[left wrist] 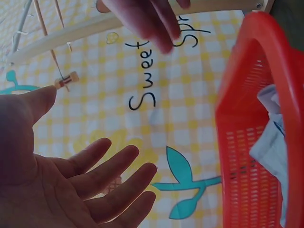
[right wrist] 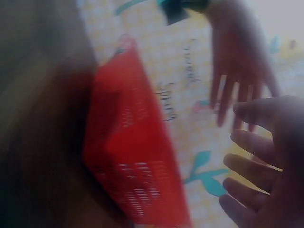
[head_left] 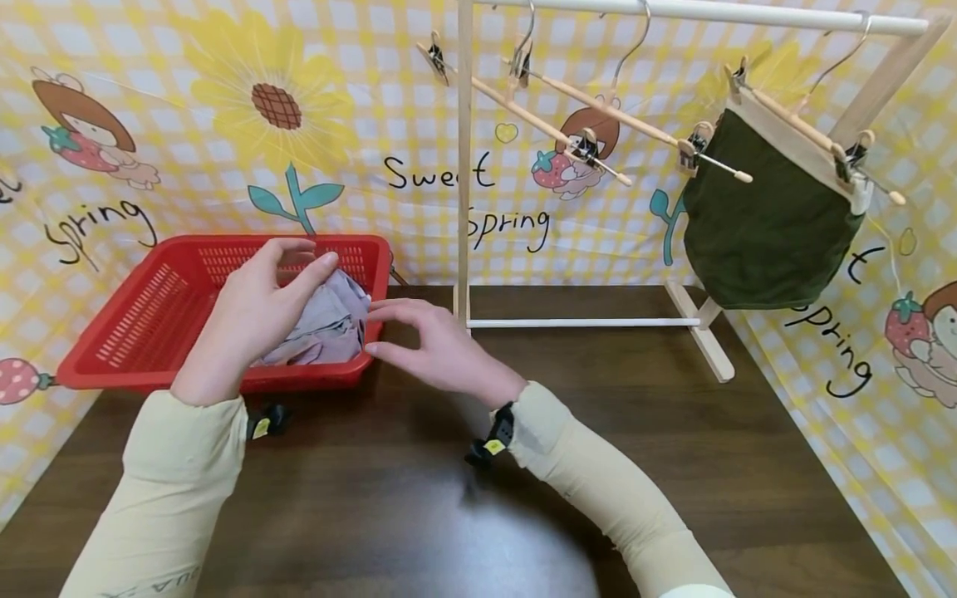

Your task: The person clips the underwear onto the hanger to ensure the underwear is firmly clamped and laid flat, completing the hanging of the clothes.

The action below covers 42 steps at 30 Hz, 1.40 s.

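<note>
In the head view a crumpled pale grey-lilac cloth garment (head_left: 332, 320) lies in the right end of a red plastic basket (head_left: 134, 378). My left hand (head_left: 250, 303) hovers over the basket beside the garment, its fingers loosely bent and thumb apart. The left wrist view shows that palm (left wrist: 52, 190) with fingers spread and nothing in it. Just outside the basket's right wall is my right hand (head_left: 441, 345), thumb and fingers parted, fingertips close to the rim. Nothing shows between the right hand's fingers (right wrist: 249, 168) in the blurred right wrist view.
A wooden rack with a white top bar (head_left: 695, 10) stands at the right. Two bare clip hangers, a left one (head_left: 523, 116) and a middle one (head_left: 613, 108), hang there beside a dark green garment (head_left: 770, 208) clipped to another. Dark wood table (head_left: 359, 515) lies in front.
</note>
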### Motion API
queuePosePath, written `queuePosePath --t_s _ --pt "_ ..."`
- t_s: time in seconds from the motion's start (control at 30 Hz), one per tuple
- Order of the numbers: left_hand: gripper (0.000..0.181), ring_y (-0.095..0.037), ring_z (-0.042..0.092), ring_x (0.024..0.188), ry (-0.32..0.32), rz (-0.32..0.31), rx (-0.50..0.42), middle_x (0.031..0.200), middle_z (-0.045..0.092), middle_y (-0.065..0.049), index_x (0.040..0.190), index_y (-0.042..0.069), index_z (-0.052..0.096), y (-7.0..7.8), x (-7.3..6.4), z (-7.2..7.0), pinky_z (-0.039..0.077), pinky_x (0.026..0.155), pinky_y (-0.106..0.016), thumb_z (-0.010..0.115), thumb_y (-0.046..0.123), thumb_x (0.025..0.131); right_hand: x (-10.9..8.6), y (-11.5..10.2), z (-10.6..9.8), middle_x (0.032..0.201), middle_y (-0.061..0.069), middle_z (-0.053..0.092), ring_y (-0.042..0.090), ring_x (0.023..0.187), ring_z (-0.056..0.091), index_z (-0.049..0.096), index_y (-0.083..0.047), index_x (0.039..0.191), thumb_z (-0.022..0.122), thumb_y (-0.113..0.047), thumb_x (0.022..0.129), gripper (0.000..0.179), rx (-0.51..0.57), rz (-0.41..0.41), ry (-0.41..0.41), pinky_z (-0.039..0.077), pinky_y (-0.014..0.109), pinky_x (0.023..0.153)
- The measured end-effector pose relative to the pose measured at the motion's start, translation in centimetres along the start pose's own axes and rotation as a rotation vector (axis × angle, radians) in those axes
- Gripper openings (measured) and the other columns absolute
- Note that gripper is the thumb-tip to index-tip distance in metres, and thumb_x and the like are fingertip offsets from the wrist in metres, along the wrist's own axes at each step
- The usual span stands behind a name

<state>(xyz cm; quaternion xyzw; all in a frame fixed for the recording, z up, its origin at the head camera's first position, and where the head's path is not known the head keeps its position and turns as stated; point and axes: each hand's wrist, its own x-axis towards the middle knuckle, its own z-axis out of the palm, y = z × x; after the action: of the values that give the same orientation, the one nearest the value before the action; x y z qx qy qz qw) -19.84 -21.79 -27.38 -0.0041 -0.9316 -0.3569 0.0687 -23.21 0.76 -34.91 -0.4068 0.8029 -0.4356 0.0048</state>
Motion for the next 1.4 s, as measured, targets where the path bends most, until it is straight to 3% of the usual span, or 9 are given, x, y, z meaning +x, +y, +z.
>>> queuePosePath --t_s 0.2,0.33,0.47,0.7,0.97,1.2,1.4 --pt "0.085 -0.046 0.047 0.131 0.005 -0.014 0.037 0.147 0.048 -0.024 0.15 0.005 0.044 -1.3 0.2 0.1 0.037 0.101 -0.068 0.049 0.069 0.095 1.5 -0.1 2.3 0.14 0.001 0.059 0.011 0.13 0.049 0.067 -0.014 0.135 0.071 -0.037 0.097 0.045 -0.305 -0.056 -0.129 0.033 0.023 0.111" --pt "0.083 -0.046 0.048 0.13 -0.003 -0.029 0.035 0.145 0.049 -0.026 0.147 0.003 0.046 -2.3 0.4 0.2 0.039 0.1 -0.067 0.05 0.068 0.096 2.0 0.2 3.2 0.133 -0.001 0.065 0.013 0.13 0.051 0.069 -0.014 0.133 0.069 -0.035 0.098 0.041 -0.403 -0.082 -0.222 0.032 0.021 0.111" --pt "0.083 -0.047 0.046 0.129 -0.01 -0.038 0.043 0.144 0.049 -0.027 0.146 0.001 0.047 -3.2 1.0 -0.1 0.038 0.101 -0.067 0.049 0.068 0.097 2.0 0.5 3.5 0.128 -0.001 0.068 0.016 0.135 0.048 0.071 -0.015 0.132 0.067 -0.032 0.1 0.036 -0.471 -0.095 -0.254 0.029 0.022 0.113" --pt "0.086 -0.05 0.042 0.13 -0.067 -0.086 0.065 0.146 0.044 -0.032 0.148 -0.002 0.043 -5.0 2.6 -0.7 0.036 0.102 -0.068 0.045 0.068 0.097 1.9 0.7 3.6 0.131 -0.001 0.067 0.015 0.136 0.046 0.071 -0.015 0.132 0.066 -0.031 0.101 0.035 -0.47 -0.086 -0.241 0.027 0.022 0.114" --pt "0.104 -0.048 0.041 0.134 -0.21 -0.218 -0.103 0.155 0.032 -0.032 0.159 -0.003 0.024 -6.4 5.4 -2.1 0.031 0.109 -0.065 0.042 0.076 0.093 1.8 0.9 3.7 0.131 -0.002 0.067 0.014 0.136 0.046 0.071 -0.016 0.131 0.066 -0.031 0.101 0.035 -0.461 -0.058 -0.237 0.027 0.022 0.114" --pt "0.113 -0.051 0.036 0.138 -0.267 -0.311 -0.157 0.157 0.027 -0.035 0.159 -0.006 0.008 -7.4 8.3 -3.6 0.028 0.112 -0.062 0.041 0.078 0.092 1.9 0.7 3.9 0.131 -0.003 0.067 0.013 0.138 0.044 0.071 -0.016 0.132 0.067 -0.03 0.101 0.034 -0.449 -0.057 -0.247 0.026 0.02 0.114" --pt "0.124 -0.053 0.03 0.141 -0.275 -0.364 -0.2 0.157 0.024 -0.036 0.158 -0.008 -0.003 -8.7 9.5 -3.7 0.024 0.113 -0.063 0.043 0.082 0.087 2.1 0.4 4.3 0.13 -0.004 0.067 0.012 0.138 0.044 0.071 -0.017 0.132 0.067 -0.031 0.1 0.035 -0.45 -0.057 -0.256 0.025 0.019 0.113"
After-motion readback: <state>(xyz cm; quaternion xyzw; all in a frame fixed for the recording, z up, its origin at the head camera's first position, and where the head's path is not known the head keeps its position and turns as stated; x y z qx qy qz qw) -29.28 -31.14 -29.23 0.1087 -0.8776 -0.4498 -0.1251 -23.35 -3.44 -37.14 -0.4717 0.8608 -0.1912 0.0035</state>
